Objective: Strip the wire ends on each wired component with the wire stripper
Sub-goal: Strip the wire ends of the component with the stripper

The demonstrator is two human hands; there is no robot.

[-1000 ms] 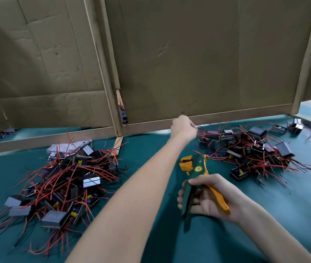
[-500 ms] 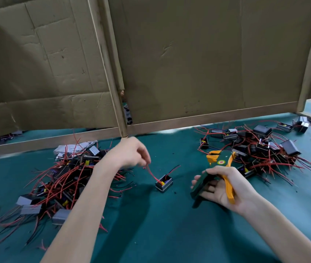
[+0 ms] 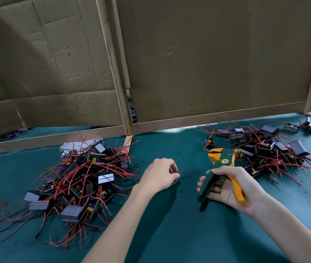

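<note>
My left hand [image 3: 159,176] sits at the table's middle, its fingers curled round a small wired component that the hand mostly hides. A red wire [image 3: 183,169] and a dark wire stick out to the right of the fingers. My right hand [image 3: 232,188] holds the green and orange wire stripper [image 3: 220,168] by its handles, jaws pointing up and away. The stripper's jaws are a short way right of the wire ends, not touching them.
A large heap of black components with red wires [image 3: 82,179] lies to the left. A second heap [image 3: 264,149] lies at the back right. Cardboard panels on a wooden frame [image 3: 188,73] wall off the far side of the green table [image 3: 170,234].
My left hand went from the right heap toward the left, dragged one component by its wire, and now grips it at the centre. The right hand with the stripper stayed roughly in place.
</note>
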